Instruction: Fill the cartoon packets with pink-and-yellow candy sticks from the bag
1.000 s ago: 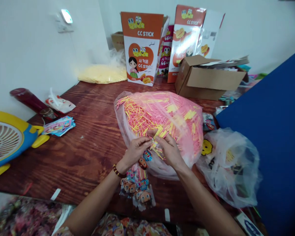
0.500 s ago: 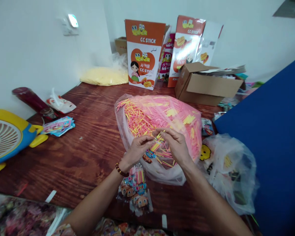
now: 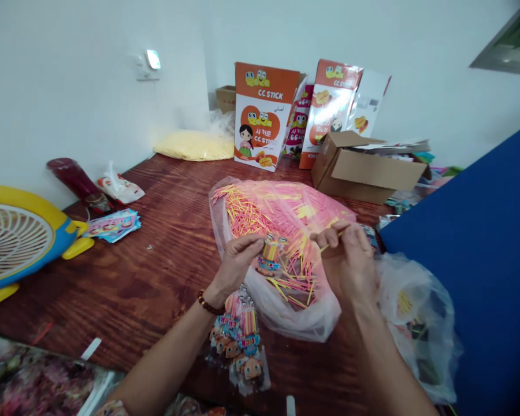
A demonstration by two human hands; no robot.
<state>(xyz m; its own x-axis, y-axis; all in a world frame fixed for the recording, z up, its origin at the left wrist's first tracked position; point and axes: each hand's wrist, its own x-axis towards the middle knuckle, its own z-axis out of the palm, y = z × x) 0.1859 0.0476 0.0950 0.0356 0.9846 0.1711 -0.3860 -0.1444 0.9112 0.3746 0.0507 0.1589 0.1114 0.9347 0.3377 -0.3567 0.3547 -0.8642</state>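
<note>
Between the thumb and fingers of my left hand (image 3: 241, 260) is the top edge of a small clear packet (image 3: 271, 253) with yellow sticks in it and blue lettering. My right hand (image 3: 349, 254) is raised over the right side of the big bag, its fingers closed round a thin yellow stick (image 3: 328, 247). Below both hands lies a large clear plastic bag (image 3: 318, 323), open towards me, heaped with pink and yellow sticks (image 3: 249, 214). Several filled packets (image 3: 245, 341) with cartoon faces overlap on the table near my left wrist.
A blue partition (image 3: 485, 242) stands at the right, with a white plastic bag (image 3: 429, 318) before it. An open carton (image 3: 372, 170) and printed boxes (image 3: 260, 121) are at the back. At the left are a yellow-blue fan (image 3: 65, 231), a dark red bottle (image 3: 75, 179) and printed wrappers (image 3: 117, 225).
My right hand has left the packet and moved right, a yellow stick in its fingers. My left hand still holds the packet, which now hangs in plainer view. The camera view has shifted slightly.
</note>
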